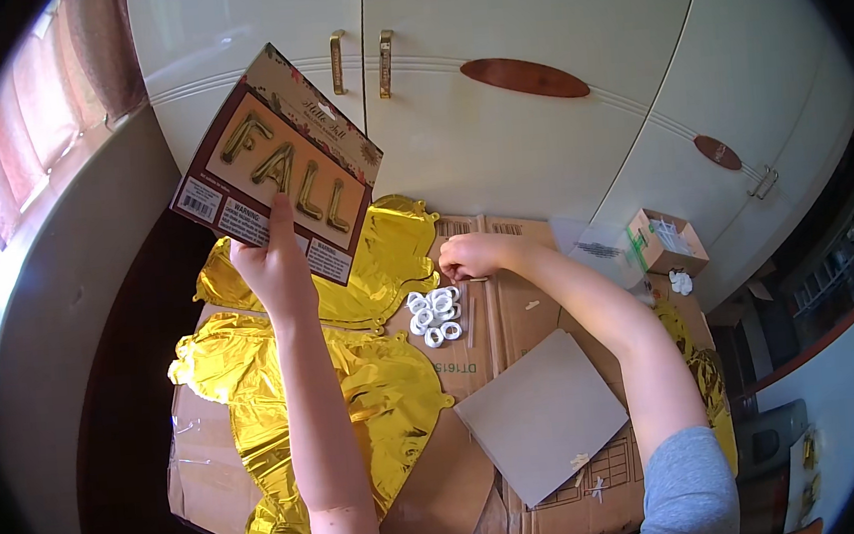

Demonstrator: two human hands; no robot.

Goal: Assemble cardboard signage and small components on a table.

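My left hand [275, 269] grips a printed packaging card [284, 168] by its lower edge, raised and tilted above the table, thumb on its front. The card shows gold letter-shaped balloons. My right hand [471, 255] is at the far part of the cardboard, its fingers curled together; what they hold, if anything, is hidden. Beside it lies a small pile of white ribbon rolls [435, 314] next to a thin clear straw [471, 322]. Flat gold foil balloons [357, 403] spread under and beside my left forearm.
A stack of grey-backed cards [544, 418] lies near the right forearm. At the right back stands a small open box [666, 240] of white straws, by a clear plastic bag [596, 249]. More gold foil [710, 395] hangs at the right edge. White cabinet doors [528, 18] rise behind the cardboard [436, 507].
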